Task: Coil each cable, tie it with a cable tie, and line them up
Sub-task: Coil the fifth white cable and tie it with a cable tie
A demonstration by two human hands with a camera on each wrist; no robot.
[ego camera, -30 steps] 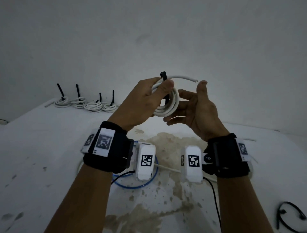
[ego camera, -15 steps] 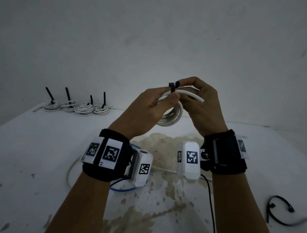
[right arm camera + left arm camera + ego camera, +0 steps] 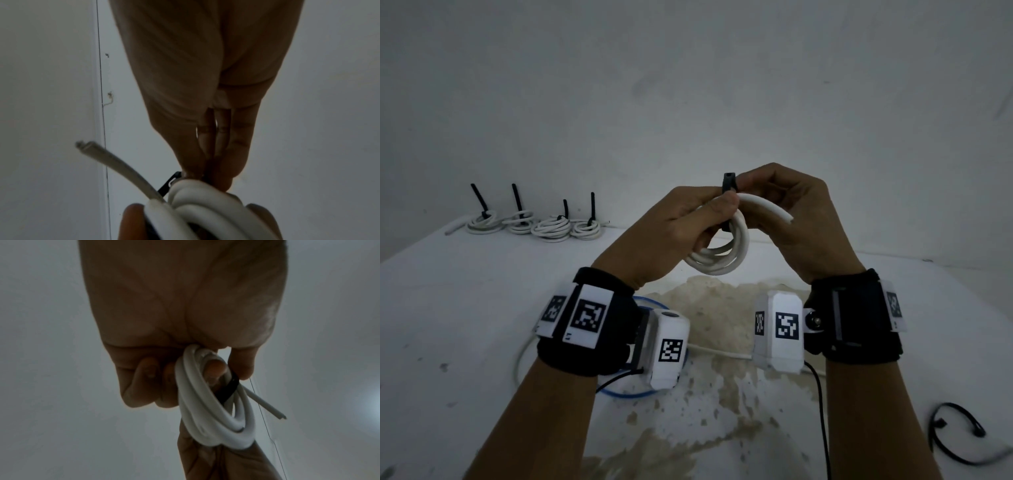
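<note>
The white cable coil (image 3: pixel 717 253), held up in front of the chest above the table (image 3: pixel 465 308), now has its black cable tie (image 3: pixel 729 183) pinched at 12 o'clock; a second ago the right hand was spread apart from it. Left hand (image 3: pixel 671 233) fingers curl tightly round the coil's top. Right hand (image 3: pixel 801 219) fingertips close narrowly on the tie. The coil hangs toward 6 o'clock, its loose end (image 3: pixel 767 207) pointing to 4 o'clock. Four tied coils (image 3: pixel 534 224) line up at 10 o'clock.
</note>
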